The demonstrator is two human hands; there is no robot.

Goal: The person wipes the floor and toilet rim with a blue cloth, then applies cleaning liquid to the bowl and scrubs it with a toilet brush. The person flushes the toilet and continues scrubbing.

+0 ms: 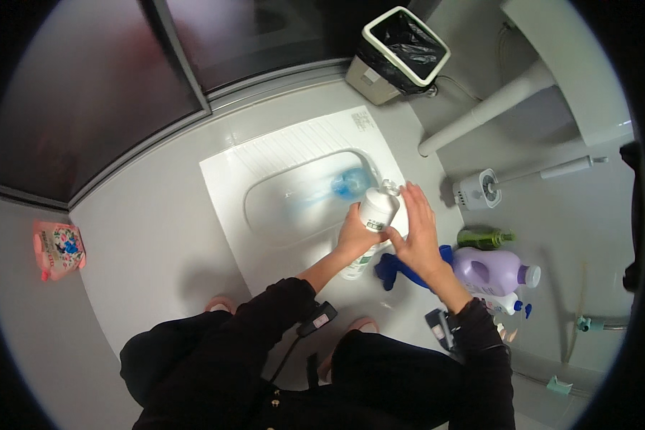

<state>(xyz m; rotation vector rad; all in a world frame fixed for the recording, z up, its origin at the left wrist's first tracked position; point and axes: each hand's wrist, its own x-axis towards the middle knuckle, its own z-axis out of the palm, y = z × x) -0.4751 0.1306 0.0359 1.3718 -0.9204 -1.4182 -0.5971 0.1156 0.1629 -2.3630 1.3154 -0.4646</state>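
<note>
My left hand point(356, 234) is wrapped around a white plastic bottle point(379, 207) with green print, held over the right part of a white ceramic squat toilet point(223, 185). The bottle's cap, at its upper end, looks flipped up. My right hand point(418, 234) is beside the bottle, fingers extended near the cap and thumb close to the bottle's side; whether it touches is unclear. Blue liquid point(352, 183) lies in the toilet's drain hole, with pale blue streaks in the basin. A blue bottle point(445, 255) and what look like blue rubber gloves point(388, 270) lie beneath my right hand.
A lined waste bin point(376, 86) stands at the top. Along the right wall are a toilet brush in its holder point(475, 191), a green pump bottle point(481, 237), a purple jug point(486, 271) and a white spray bottle point(502, 302). A pink pouch point(60, 250) is at far left.
</note>
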